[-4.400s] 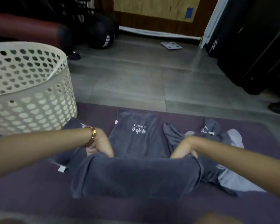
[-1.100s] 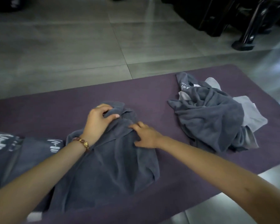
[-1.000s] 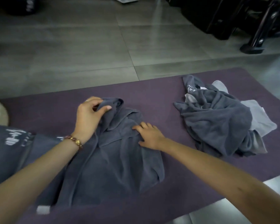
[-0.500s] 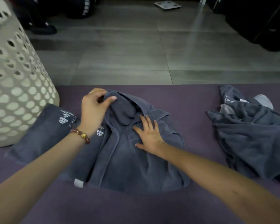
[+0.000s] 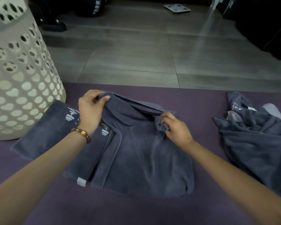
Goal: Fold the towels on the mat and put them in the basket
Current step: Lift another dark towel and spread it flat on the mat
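My left hand (image 5: 90, 109) pinches the towel (image 5: 144, 156) at its far left corner; my right hand (image 5: 175, 127) clutches the bunched far right edge. It lies mid-mat (image 5: 104, 208), with the basket (image 5: 23, 88) far left. Best to pull both corners taut and level before folding.

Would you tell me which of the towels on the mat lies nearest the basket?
The folded towel at far left, beside the basket; the rumpled towel held by the left hand and right hand sits centrally, the crumpled heap far right.
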`<action>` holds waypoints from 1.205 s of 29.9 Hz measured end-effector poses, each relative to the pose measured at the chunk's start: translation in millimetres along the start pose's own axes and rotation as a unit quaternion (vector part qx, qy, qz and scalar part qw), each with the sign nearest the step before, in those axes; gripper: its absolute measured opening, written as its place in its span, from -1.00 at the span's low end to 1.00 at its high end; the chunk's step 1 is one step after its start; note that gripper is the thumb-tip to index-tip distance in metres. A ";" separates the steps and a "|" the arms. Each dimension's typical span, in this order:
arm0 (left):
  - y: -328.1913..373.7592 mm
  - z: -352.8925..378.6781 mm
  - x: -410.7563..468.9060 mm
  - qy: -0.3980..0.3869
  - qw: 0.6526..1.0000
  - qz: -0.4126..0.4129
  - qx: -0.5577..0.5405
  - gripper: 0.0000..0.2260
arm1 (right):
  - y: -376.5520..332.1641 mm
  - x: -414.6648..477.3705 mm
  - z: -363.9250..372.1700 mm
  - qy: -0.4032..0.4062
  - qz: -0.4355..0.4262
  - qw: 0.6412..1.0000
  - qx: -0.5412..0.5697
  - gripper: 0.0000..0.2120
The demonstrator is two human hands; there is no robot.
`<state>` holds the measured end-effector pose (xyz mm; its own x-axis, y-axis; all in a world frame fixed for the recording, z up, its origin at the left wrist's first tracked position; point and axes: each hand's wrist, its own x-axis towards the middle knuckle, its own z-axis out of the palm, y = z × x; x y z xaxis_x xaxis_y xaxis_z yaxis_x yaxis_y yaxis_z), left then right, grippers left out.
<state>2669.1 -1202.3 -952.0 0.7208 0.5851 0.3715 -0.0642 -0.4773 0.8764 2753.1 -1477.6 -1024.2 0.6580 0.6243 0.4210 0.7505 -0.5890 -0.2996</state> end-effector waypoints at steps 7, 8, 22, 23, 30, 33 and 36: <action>21.0 7.4 8.1 0.046 0.996 0.064 -0.040 -0.89 | 14.3 22.1 -71.5 0.181 0.032 0.970 0.162 -0.73; 21.9 9.8 8.4 0.047 0.996 0.061 -0.040 -0.89 | 11.2 29.5 -77.2 0.197 0.090 0.947 0.238 -0.67; -72.3 -29.3 -86.5 -0.398 0.835 0.256 0.281 -0.79 | -1.3 -143.4 -4.7 -0.213 -0.101 0.972 -0.022 -0.82; -74.0 -32.2 -91.4 -0.399 0.833 0.261 0.282 -0.77 | -1.7 -145.9 -9.2 -0.223 -0.063 0.973 -0.002 -0.75; -78.3 -32.1 -96.9 -0.415 0.806 0.302 0.295 -0.74 | -3.1 -98.2 -29.5 -0.156 0.106 0.978 0.092 -0.44; -73.5 -29.9 -93.8 -0.419 0.804 0.302 0.297 -0.75 | 7.3 -58.6 -25.6 -0.201 0.021 0.976 -0.086 -0.25; -63.3 -30.3 -92.2 -0.392 0.817 0.299 0.299 -0.91 | 12.5 -34.6 -21.9 -0.301 -0.037 0.947 -0.108 -0.46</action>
<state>2585.8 -1206.1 -1032.4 0.9195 -0.3583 0.1616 -0.3873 -0.8962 0.2163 2738.4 -1517.9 -1023.7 0.5687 0.8088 -0.1496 0.8087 -0.5830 -0.0782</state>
